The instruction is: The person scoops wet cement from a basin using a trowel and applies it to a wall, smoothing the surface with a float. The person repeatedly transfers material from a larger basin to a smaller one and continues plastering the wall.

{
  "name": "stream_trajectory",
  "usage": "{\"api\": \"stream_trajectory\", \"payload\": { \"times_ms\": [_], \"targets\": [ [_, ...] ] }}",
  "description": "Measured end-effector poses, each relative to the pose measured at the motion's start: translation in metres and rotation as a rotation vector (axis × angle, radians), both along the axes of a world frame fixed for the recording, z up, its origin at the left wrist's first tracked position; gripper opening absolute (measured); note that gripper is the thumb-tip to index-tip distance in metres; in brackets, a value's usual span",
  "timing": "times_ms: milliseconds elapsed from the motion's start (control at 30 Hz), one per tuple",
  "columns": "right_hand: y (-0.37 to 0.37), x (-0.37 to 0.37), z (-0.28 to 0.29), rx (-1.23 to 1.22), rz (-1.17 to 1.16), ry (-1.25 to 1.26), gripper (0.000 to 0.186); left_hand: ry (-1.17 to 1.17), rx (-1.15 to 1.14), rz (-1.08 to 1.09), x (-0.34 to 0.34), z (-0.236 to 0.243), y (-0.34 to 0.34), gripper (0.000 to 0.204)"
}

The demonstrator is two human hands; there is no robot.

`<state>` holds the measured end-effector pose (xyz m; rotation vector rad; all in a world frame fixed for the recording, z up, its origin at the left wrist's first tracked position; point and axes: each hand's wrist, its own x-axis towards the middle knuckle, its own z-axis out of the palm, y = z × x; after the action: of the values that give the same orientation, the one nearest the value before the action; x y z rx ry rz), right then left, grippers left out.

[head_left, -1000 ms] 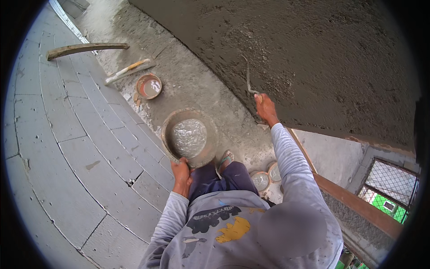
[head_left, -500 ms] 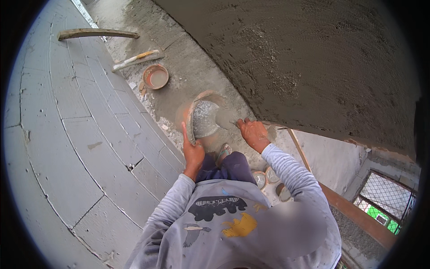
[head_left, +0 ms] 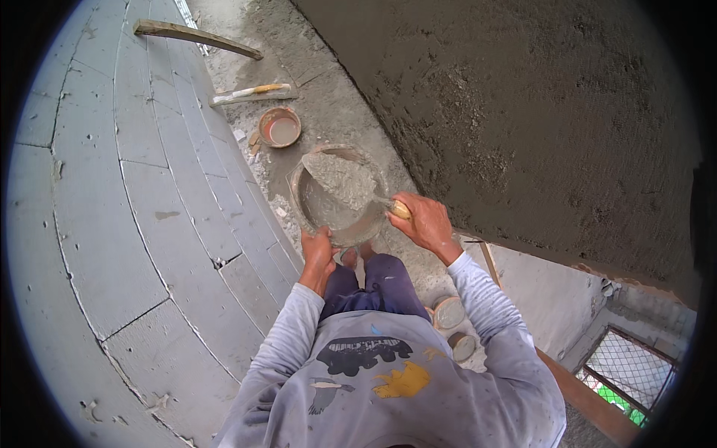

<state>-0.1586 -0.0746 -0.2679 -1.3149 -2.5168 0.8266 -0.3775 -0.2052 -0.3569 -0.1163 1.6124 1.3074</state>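
We locate the left hand (head_left: 319, 252) at the near side of a round basin (head_left: 297, 200); its fingers are clamped on the rim. We locate the right hand (head_left: 423, 220) just beside the basin's right edge, its fingers wrapped around the handle of a trowel (head_left: 401, 210). The blade points left across the basin opening, its tip near the far-left rim, and carries a heap of wet grey mortar (head_left: 343, 178). We find the basin in front of the person's legs, between the block wall (head_left: 149, 231) on the left and the plastered wall (head_left: 560, 142) on the right. Beyond the basin, we note a smaller reddish bowl (head_left: 266, 119) on the floor (head_left: 317, 104), then a long tool (head_left: 258, 93) with a yellowish section, then a length of wood (head_left: 198, 35) with one end at the block wall.
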Motion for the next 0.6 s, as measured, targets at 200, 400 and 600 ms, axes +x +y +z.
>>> {"api": "stream_trajectory", "payload": {
  "times_ms": [200, 400, 600],
  "targets": [
    [0.131, 0.004, -0.007, -1.24, -0.013, 0.213, 0.056, 0.084, -0.092, 0.131, 0.001, -0.015, -0.036, 0.049],
    [0.253, -0.006, 0.008, 0.214, -0.206, -0.157, 0.05, 0.244, -0.13, 0.065, 0.005, -0.009, -0.032, 0.051],
    [0.123, 0.016, 0.015, -0.059, 0.293, -0.457, 0.036, 0.448, 0.079, 0.013, 0.015, -0.01, 0.004, 0.083]
  ]
}}
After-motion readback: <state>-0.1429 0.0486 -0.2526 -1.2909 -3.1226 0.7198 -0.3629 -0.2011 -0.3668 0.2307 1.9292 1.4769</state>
